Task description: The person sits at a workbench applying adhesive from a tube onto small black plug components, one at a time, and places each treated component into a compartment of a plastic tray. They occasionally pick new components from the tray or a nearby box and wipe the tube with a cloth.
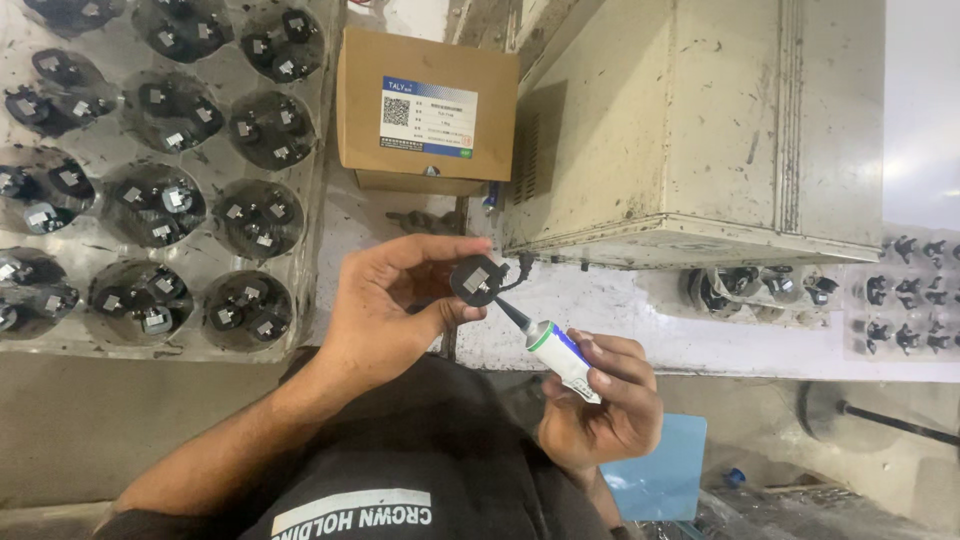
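- My left hand [385, 310] has its grip clamped on a small black part [478, 279], held above the table [600, 310];
- My right hand [600, 405] has its grip closed around a white tube [560, 355]; its dark nozzle seems to touch the part.

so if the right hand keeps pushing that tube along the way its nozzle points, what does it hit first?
The small black part pinched in the left hand. The right hand aims the tube up-left, and its dark nozzle tip already looks to be at or touching that part; depth is hard to judge.
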A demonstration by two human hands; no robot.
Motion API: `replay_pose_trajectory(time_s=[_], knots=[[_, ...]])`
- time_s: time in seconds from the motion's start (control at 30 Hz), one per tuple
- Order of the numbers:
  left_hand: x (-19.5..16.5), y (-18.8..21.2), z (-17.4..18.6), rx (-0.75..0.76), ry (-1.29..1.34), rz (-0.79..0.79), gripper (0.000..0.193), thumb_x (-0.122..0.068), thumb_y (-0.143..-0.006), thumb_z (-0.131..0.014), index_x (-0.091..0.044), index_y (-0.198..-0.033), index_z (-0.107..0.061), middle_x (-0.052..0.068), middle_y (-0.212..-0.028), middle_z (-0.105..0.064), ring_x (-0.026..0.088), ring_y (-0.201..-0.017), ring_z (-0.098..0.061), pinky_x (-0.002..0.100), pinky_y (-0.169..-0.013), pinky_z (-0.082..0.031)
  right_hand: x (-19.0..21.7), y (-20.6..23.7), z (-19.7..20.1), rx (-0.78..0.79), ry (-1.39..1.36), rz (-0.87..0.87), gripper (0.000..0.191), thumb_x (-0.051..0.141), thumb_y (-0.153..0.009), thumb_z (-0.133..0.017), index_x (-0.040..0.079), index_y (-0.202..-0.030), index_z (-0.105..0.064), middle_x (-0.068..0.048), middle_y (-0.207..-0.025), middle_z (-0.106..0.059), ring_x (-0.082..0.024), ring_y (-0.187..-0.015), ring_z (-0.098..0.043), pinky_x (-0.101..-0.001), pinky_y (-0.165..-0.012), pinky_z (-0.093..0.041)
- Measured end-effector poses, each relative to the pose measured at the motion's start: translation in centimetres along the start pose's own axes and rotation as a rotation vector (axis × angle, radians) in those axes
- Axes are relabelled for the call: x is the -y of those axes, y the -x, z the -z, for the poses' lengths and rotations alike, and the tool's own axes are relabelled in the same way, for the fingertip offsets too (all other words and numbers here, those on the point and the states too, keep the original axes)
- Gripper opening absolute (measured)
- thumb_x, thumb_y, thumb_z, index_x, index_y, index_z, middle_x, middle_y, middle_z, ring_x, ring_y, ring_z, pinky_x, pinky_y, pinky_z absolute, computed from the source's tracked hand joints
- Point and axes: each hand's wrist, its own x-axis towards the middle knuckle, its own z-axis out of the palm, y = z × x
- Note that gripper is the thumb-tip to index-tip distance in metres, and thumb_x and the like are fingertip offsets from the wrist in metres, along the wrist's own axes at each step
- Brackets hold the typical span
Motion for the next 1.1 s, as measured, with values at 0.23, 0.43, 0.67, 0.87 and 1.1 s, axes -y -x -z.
replay_pose_trajectory(time_s=[0.23, 0.43, 0.67, 0.87, 1.1], knots=[[-0.3, 0.5, -0.2, -0.006, -0.061, 0.030, 0.048, 0.020, -0.084, -0.069, 0.000, -0.128, -0.069, 0.008, -0.110, -0.073, 0.012, -0.100, -0.072, 0.029, -0.089, -0.065, 0.3, -0.3, -0.2, 0.059, 0.101, 0.065, 0.033, 0.003, -0.088, -0.084, 0.008, -0.107, -0.056, -0.010, -0.106, -0.065, -0.029, -0.103, -0.072, -0.0359, -0.080, -0.069], [0.2, 0.6, -0.1, 0.011, -0.031, 0.063, 0.049, 0.019, -0.083, -0.070, 0.000, -0.129, -0.068, 0.006, -0.113, -0.073, 0.009, -0.095, -0.070, 0.027, -0.088, -0.064, 0.4, -0.8, -0.2, 0.069, 0.089, 0.098, 0.033, 0.006, -0.084, -0.086, 0.006, -0.100, -0.058, -0.009, -0.102, -0.066, -0.026, -0.099, -0.071, -0.0352, -0.078, -0.069], [1.0, 0.8, -0.1, 0.015, 0.006, 0.058, 0.052, 0.019, -0.083, -0.072, 0.001, -0.131, -0.068, 0.006, -0.111, -0.073, 0.008, -0.094, -0.067, 0.026, -0.086, -0.061, 0.9, -0.8, -0.2, 0.078, 0.102, 0.084, 0.031, 0.005, -0.084, -0.086, 0.006, -0.099, -0.059, -0.009, -0.101, -0.066, -0.025, -0.099, -0.071, -0.0352, -0.079, -0.069], [1.2, 1.0, 0.1, 0.009, 0.026, 0.064, 0.051, 0.020, -0.083, -0.070, 0.001, -0.130, -0.067, 0.007, -0.112, -0.073, 0.009, -0.095, -0.070, 0.026, -0.087, -0.064, 0.9, -0.6, -0.2, 0.080, 0.105, 0.087, 0.032, 0.005, -0.084, -0.086, 0.006, -0.099, -0.059, -0.009, -0.101, -0.066, -0.026, -0.099, -0.071, -0.0347, -0.078, -0.069], [2.0, 1.1, 0.1, -0.024, 0.050, 0.082, 0.050, 0.020, -0.084, -0.070, 0.002, -0.130, -0.066, 0.008, -0.117, -0.073, 0.010, -0.102, -0.069, 0.027, -0.090, -0.062, 0.6, -0.5, -0.1, 0.089, 0.102, 0.107, 0.032, 0.006, -0.083, -0.085, 0.006, -0.100, -0.058, -0.010, -0.100, -0.066, -0.026, -0.098, -0.072, -0.0358, -0.078, -0.070]])
